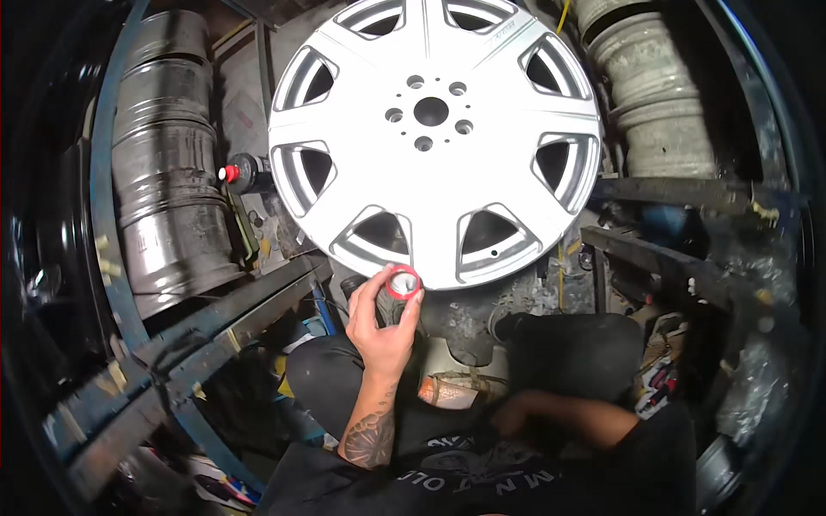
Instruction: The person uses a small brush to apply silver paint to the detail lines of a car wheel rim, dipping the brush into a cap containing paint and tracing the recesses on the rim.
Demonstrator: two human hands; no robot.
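The largest thing before us is the silver wheel, face up, filling the upper middle of our view. We judge it heavy, stiff and awkward to turn alone; its smooth, bright face may be slippery and easily scratched, so we would take hold through the spoke openings or under the outer lip, with a hand at opposite edges. Next in size are the left stack of rims, dull metal behind the blue post of the rack, and the right stack of rims on the other side. Beside the wheel's left edge sits a dark bottle with a red tip.

Smallest is the red ring, perhaps a tape roll, at the wheel's near edge, left of centre; we cannot tell whether it touches the wheel. It should be light and fairly firm, best taken by its outer rim.

Our left hand does that: it pinches the ring between thumb and fingers, forearm rising from below, fingers pointing away from us. Our right hand is low by the lap, forearm coming across from the right; it is too shadowed for us to tell its grip.
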